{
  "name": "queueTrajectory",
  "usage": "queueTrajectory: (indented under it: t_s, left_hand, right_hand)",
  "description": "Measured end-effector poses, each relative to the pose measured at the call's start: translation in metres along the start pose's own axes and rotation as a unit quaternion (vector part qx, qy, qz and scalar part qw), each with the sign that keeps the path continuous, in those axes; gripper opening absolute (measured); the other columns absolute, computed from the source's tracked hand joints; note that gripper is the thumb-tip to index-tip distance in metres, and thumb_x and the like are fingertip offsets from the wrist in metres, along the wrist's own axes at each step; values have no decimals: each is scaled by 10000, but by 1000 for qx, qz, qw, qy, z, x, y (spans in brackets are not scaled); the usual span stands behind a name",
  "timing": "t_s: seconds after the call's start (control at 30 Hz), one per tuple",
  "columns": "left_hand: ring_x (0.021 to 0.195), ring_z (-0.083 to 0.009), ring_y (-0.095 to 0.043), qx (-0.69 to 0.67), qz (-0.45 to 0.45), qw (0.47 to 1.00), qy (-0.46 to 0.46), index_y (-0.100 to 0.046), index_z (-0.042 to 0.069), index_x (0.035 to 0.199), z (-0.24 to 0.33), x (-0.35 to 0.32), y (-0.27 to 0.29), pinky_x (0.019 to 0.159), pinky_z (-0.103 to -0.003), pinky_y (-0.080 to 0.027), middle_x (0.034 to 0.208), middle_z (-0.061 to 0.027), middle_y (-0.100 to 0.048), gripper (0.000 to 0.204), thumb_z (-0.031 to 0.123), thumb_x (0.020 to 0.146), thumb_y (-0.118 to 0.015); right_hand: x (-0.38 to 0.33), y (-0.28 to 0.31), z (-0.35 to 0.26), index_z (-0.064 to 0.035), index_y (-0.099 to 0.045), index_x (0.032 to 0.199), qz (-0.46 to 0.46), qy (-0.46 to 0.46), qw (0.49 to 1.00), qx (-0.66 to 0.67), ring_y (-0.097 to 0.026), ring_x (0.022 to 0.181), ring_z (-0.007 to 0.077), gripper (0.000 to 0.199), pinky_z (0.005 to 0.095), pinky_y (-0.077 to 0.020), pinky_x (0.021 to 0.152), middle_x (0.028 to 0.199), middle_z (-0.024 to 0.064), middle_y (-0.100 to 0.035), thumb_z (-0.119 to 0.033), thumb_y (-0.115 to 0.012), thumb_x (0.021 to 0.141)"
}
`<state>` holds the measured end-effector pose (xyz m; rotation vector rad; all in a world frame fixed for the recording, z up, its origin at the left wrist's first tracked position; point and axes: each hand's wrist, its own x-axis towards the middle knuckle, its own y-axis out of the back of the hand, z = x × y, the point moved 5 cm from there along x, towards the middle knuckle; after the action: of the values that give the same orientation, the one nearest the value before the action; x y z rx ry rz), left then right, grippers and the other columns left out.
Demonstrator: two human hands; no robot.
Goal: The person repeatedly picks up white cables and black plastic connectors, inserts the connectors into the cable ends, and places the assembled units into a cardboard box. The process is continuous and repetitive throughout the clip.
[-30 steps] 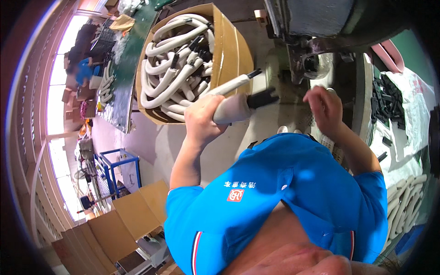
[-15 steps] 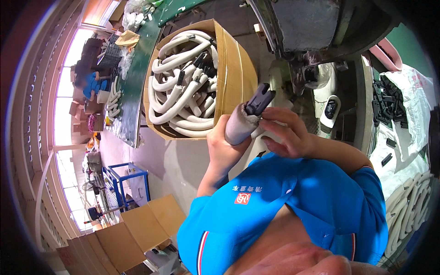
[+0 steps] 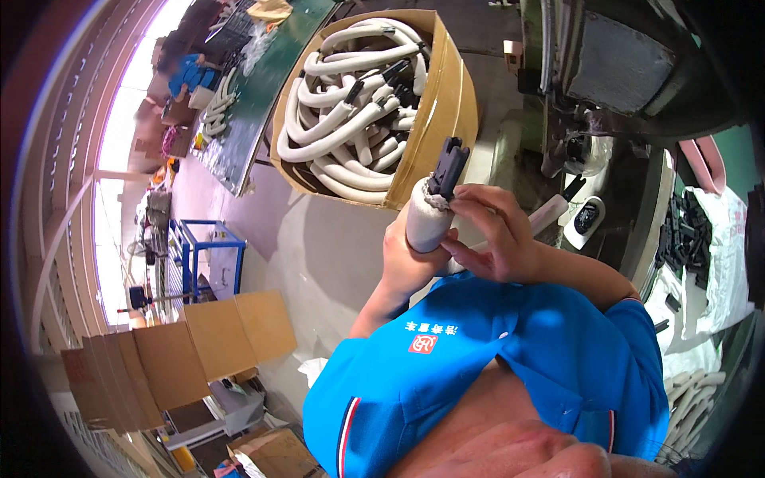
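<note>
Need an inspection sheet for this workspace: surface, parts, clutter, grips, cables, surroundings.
Surface: flat green table, upper left, with pale tubes at its far side.
Parts: thick off-white padded tube, with a black forked end piece standing out of its mouth; tall brown cardboard box, open, filled with bent off-white tubes with black ends.
Clutter: small black pieces heaped at right; brown cardboard flaps, lower left.
Grips: left grip wrapped around the padded tube; right grip close beside its mouth, exact contact unclear.
Cables: nothing seen.
Surroundings: dark metal machine, upper right; co-worker in blue, far left.
</note>
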<state>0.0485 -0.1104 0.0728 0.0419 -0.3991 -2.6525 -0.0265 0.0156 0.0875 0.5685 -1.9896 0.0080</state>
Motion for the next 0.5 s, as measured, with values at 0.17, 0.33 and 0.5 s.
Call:
queueTrajectory:
  t_s: [0.17,0.33,0.5]
  left_hand:
    - [794,-107,-585,0,3,999,-32,-570,21,1076,-8,-1,-3,725,-268,-472,866,-44,-635,380,22,707,-662]
    - [853,-122,-583,-48,-3,999,2,-571,21,1080,-17,2,-11,776,-270,-462,929,-45,-633,382,30,706,-651]
    - [870,-114,-570,-66,-22,998,10,-574,25,1075,-11,9,-1,788,-266,-452,948,-40,-621,428,42,658,-669]
  right_hand:
    - [14,4,5,-50,-560,898,-57,-54,996,-35,-499,825,268,389,358,-413,689,948,123,-508,-179,-808,627]
    - [2,-3,20,-56,-568,942,-53,-67,996,23,-502,819,256,387,353,-417,692,916,118,-515,-207,-789,662]
    - [-1,0,22,-53,-558,1082,10,-73,993,93,-503,790,211,409,318,-430,678,875,95,-530,-155,-735,728]
